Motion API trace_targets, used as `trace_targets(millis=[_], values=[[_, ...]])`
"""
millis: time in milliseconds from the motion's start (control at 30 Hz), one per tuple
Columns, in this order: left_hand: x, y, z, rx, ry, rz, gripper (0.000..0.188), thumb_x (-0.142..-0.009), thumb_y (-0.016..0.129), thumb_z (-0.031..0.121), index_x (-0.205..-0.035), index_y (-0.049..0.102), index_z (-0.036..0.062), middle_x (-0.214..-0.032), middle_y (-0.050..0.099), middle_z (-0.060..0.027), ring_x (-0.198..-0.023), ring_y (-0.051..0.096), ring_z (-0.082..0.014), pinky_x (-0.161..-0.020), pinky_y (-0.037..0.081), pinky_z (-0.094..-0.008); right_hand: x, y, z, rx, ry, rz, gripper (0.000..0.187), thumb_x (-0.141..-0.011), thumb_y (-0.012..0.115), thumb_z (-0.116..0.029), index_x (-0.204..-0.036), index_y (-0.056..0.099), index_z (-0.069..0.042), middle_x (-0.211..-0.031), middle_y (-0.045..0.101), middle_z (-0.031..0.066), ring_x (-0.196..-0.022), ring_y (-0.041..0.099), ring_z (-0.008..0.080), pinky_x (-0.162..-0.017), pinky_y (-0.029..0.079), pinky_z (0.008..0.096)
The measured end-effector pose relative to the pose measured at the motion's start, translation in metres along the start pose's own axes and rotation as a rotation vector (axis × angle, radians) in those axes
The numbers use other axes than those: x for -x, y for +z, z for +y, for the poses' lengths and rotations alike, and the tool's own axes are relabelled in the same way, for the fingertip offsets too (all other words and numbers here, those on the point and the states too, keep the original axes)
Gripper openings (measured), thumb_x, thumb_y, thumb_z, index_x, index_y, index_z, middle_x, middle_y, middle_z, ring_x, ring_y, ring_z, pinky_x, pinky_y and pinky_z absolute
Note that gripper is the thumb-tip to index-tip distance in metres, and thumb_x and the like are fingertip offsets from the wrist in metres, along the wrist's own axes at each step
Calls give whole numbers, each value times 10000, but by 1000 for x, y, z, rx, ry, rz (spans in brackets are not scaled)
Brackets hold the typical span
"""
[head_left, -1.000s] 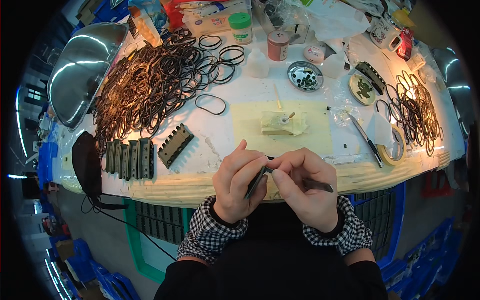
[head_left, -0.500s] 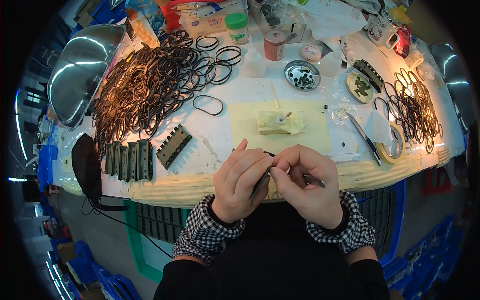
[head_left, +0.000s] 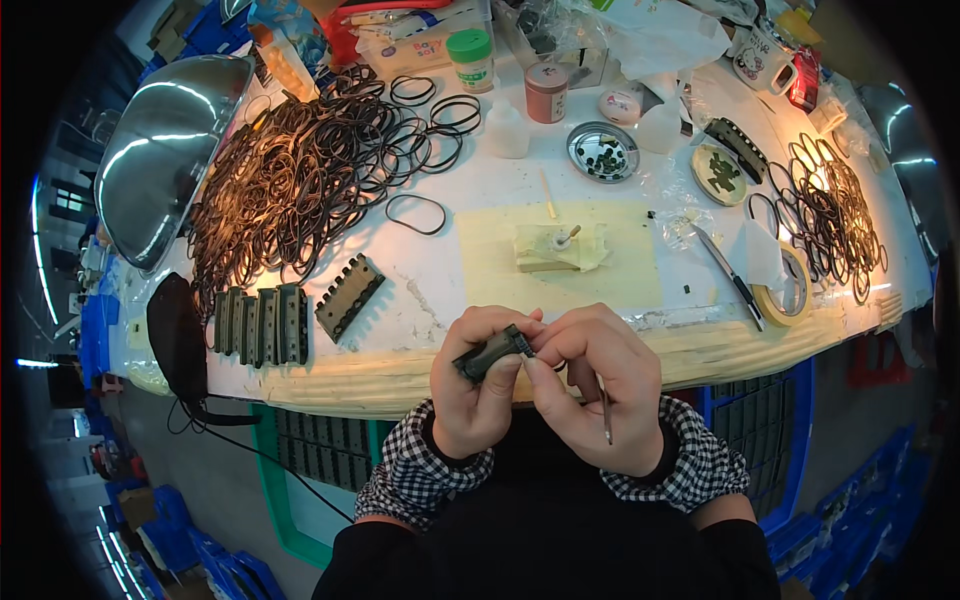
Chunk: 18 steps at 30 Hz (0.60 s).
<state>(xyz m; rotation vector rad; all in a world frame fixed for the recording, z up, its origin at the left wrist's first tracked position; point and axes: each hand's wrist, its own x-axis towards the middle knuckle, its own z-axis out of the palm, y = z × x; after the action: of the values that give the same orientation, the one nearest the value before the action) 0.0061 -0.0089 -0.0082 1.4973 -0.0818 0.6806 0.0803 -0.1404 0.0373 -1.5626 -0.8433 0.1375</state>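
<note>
1. The dark green part (head_left: 490,352) is in the left hand (head_left: 462,385), above the table's near edge; the thumb presses it from the near side and the other fingers are curled behind it.
2. The right hand (head_left: 605,385) has its thumb and forefinger bent together at the right end of this part; whether they pinch a small piece there, I cannot tell.
3. The same right hand grasps a thin tool (head_left: 607,420), metallic and narrow, whose end points down below the fingers.
4. The part is long in shape, with a smooth, dull side and a darker, toothed end.
5. To the left, similar green parts (head_left: 260,325) stand close in a row, ridged and notched.
6. Behind them is a tangled heap of thin dark bands (head_left: 290,180), looped.
7. In front of the hands lies a flat yellow sheet (head_left: 490,290), bearing a paper-wrapped block (head_left: 550,266).
</note>
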Motion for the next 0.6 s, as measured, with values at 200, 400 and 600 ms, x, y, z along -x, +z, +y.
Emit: trace_targets(millis=[200, 400, 600], values=[[-3, 6, 8, 99, -79, 35, 255, -1003, 489, 150, -1158, 488, -54, -1047, 580, -135, -979, 602, -201, -931, 478, -348, 0, 6, -1, 107, -150, 74, 150, -748, 728, 12, -835, 608, -10, -845, 618, 122, -705, 653, 263, -573, 527, 322], [-3, 5, 7, 455, -281, 86, 255, -977, 501, 200, -1054, 522, -43, -979, 570, -123, -879, 551, -165, -811, 461, -297, 2, 13, 2, 256, -292, 127, 154, -730, 744, -37, -809, 612, -29, -825, 619, 88, -669, 637, 217, -534, 506, 302], [-4, 2, 7, 677, -360, 50, 257, -905, 551, 204, -1008, 522, -30, -931, 573, -121, -856, 552, -159, -778, 461, -286, 4, 19, 2, 345, -359, 131, 139, -735, 744, -79, -813, 634, -47, -817, 605, 42, -643, 608, 157, -502, 454, 261]])
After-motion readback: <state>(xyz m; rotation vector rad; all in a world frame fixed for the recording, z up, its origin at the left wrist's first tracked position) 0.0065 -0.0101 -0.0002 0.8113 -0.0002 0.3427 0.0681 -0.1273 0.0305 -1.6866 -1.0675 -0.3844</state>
